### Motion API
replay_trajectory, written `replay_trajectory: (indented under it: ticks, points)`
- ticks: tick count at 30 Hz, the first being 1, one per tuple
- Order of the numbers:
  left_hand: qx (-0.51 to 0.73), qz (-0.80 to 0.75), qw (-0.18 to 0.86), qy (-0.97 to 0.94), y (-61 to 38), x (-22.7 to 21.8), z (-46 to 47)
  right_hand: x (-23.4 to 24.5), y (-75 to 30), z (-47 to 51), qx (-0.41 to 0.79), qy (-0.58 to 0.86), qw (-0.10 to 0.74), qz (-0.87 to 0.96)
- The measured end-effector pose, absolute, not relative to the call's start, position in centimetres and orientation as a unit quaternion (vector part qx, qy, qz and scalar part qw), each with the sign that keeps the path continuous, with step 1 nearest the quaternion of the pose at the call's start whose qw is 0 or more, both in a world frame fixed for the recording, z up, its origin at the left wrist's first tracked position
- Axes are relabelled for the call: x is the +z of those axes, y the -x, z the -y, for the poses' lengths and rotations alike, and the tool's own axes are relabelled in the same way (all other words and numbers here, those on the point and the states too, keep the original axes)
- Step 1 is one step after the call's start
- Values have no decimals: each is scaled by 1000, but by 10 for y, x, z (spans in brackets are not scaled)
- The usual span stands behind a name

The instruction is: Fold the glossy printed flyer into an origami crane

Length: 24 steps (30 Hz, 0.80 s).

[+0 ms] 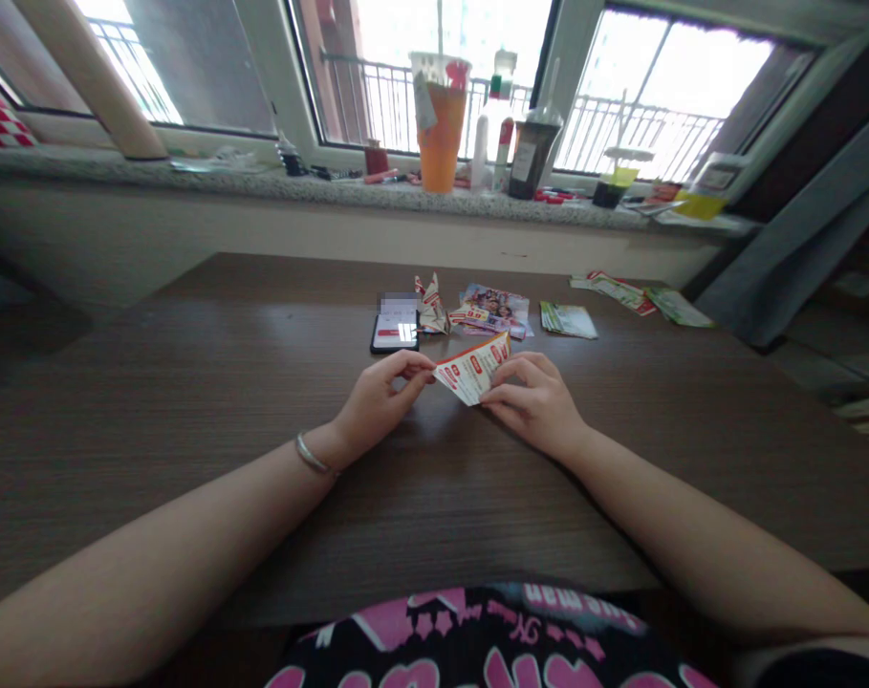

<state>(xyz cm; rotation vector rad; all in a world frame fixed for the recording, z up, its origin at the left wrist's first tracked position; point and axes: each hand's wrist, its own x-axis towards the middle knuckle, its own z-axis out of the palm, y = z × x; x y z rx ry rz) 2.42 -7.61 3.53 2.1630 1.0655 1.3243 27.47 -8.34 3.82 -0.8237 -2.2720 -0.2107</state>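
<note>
Pinching opposite ends of the printed leaflet (469, 374), the left grip (383, 399) and right grip (541, 399) hold it above the tabletop (190, 411); it looks part-folded, while the folded paper figure (432, 311) beside the smartphone (395, 336) seems finished.

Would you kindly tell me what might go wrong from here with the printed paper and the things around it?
The printed paper is held near its edges by the left hand and right hand, so an uneven pull could tear or crease it.
The phone is just beyond the left hand, so a forward move might knock it.
The folded paper shape beside the phone looks light, and could be crushed if bumped.
</note>
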Motion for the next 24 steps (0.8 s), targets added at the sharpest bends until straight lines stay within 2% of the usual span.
replay_trajectory:
  ticks: [2, 5, 12, 19, 24]
  points:
    - [464, -376, 200, -776, -24, 35, 77, 37, -275, 81, -82, 316, 334, 884]
    - [444, -380, 142, -799, -24, 35, 77, 36, -276, 81, -84, 323, 330, 883]
    - [403, -358, 28, -842, -24, 38, 80, 41, -275, 85, -106, 364, 372, 847]
    - [416, -322, 12, -850, -26, 41, 81, 42, -275, 82, -92, 402, 367, 834]
    - [430, -371, 22, -823, -25, 37, 79, 41, -278, 81, -63, 390, 371, 840]
